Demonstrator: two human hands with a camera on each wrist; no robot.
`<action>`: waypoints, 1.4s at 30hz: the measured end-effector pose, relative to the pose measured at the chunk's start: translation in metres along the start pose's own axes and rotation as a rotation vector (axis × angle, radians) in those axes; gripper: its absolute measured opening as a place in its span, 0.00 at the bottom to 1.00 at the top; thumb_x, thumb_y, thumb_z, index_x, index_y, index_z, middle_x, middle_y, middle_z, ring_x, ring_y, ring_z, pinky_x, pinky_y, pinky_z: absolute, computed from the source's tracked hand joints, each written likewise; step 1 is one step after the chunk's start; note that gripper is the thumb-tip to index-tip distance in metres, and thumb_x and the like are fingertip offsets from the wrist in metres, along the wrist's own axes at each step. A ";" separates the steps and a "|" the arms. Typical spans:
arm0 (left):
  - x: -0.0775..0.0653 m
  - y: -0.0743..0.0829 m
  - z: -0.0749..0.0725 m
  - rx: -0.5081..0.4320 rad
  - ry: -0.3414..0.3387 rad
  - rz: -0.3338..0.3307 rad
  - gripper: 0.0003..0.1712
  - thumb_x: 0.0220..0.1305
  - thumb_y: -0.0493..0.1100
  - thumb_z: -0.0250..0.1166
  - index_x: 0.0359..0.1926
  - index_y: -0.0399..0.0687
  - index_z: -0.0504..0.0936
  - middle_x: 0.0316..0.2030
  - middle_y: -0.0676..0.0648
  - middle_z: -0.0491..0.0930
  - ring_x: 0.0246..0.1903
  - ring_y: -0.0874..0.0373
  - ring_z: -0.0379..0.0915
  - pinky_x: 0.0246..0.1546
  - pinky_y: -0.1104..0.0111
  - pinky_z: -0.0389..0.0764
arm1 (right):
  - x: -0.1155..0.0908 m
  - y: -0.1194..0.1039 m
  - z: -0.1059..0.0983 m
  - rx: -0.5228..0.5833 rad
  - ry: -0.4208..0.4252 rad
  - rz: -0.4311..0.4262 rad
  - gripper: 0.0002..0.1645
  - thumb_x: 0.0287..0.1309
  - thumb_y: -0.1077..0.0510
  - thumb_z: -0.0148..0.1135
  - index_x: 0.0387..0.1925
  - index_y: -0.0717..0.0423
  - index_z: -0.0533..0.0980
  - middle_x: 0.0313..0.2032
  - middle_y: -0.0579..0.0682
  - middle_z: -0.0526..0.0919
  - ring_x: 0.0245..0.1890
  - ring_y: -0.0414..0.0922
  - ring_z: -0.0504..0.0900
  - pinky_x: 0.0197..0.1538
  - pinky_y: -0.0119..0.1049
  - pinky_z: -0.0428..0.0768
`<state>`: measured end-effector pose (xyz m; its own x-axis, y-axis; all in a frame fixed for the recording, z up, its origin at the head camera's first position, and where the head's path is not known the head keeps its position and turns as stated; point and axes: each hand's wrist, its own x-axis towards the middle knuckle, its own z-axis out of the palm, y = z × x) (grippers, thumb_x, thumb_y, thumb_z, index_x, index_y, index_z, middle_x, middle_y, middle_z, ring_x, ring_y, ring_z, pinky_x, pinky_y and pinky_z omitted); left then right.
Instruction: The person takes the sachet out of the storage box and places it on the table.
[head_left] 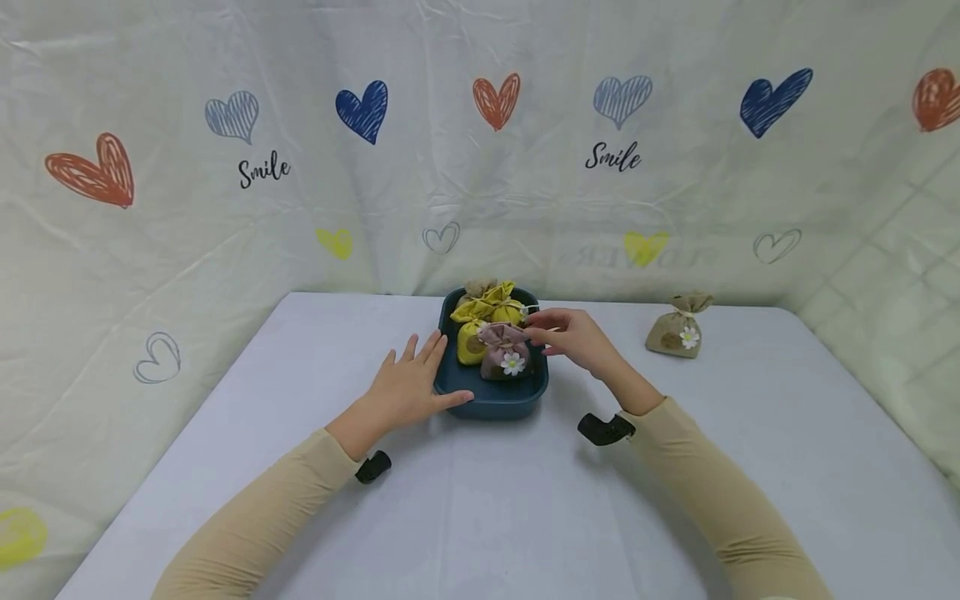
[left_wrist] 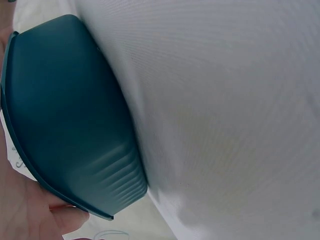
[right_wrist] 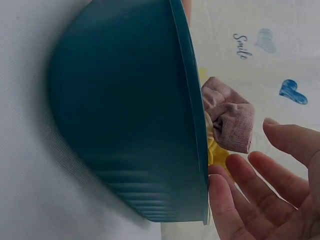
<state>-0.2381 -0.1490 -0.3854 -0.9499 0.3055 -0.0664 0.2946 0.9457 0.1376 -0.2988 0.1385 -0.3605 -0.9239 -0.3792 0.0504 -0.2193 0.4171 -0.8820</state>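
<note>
A dark teal plastic basin (head_left: 491,408) stands on the table. In it are a pink cloth pouch (head_left: 495,358) with a white flower, yellow pouches (head_left: 470,343) and a beige pouch (head_left: 480,287) at the back. My left hand (head_left: 405,390) lies with spread fingers on the basin's left rim, thumb over the front corner. At the right rim, my right hand (head_left: 573,337) has its fingers loosely bent beside the pink pouch. In the right wrist view, a gap shows between thumb and fingers, with the pink pouch's gathered top (right_wrist: 232,120) just beyond them, not held.
A beige pouch (head_left: 675,329) with a white flower stands apart at the back right of the white table (head_left: 510,517). Behind the table hangs a pale curtain (head_left: 540,183) printed with hearts and words. Black bands (head_left: 606,429) hang at both wrists.
</note>
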 end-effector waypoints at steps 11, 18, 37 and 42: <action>0.002 -0.002 0.001 0.007 -0.001 -0.001 0.64 0.63 0.82 0.51 0.83 0.45 0.44 0.81 0.44 0.42 0.79 0.38 0.36 0.72 0.37 0.47 | 0.012 -0.001 0.001 -0.113 -0.062 0.020 0.29 0.64 0.55 0.71 0.63 0.63 0.78 0.56 0.61 0.83 0.53 0.55 0.83 0.53 0.51 0.83; 0.002 -0.002 0.002 0.007 -0.001 0.001 0.64 0.63 0.83 0.51 0.83 0.46 0.44 0.81 0.44 0.42 0.79 0.38 0.36 0.72 0.37 0.47 | 0.015 -0.001 0.003 -0.141 -0.062 0.038 0.23 0.67 0.56 0.68 0.59 0.64 0.81 0.54 0.61 0.84 0.44 0.51 0.86 0.55 0.54 0.81; 0.002 -0.002 -0.001 -0.001 -0.005 0.002 0.64 0.63 0.82 0.51 0.83 0.45 0.45 0.81 0.44 0.42 0.78 0.37 0.37 0.72 0.37 0.48 | 0.020 0.001 0.011 -0.203 0.007 -0.098 0.12 0.75 0.57 0.59 0.48 0.63 0.81 0.43 0.58 0.88 0.43 0.51 0.86 0.43 0.42 0.86; 0.002 -0.002 0.000 -0.010 -0.005 0.005 0.64 0.62 0.83 0.51 0.83 0.46 0.45 0.81 0.44 0.42 0.78 0.37 0.38 0.72 0.37 0.48 | 0.019 0.000 0.015 -0.258 0.066 -0.148 0.12 0.75 0.58 0.59 0.48 0.64 0.81 0.39 0.56 0.88 0.39 0.50 0.87 0.44 0.46 0.86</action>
<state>-0.2402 -0.1508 -0.3856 -0.9478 0.3108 -0.0710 0.2982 0.9430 0.1476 -0.3113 0.1184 -0.3666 -0.8924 -0.4008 0.2076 -0.4179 0.5602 -0.7152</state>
